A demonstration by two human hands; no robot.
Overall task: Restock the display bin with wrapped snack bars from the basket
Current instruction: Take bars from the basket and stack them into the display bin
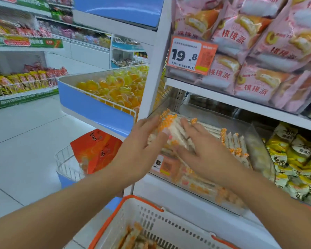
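Orange-tipped snack bars are being settled into the clear bin, left hand gripping a bunch, right hand fingers spread flat; next, the near basket.

We see open room above the snack bars in the clear bin; the shelf overhead limits it, and the white post blocks the left side.
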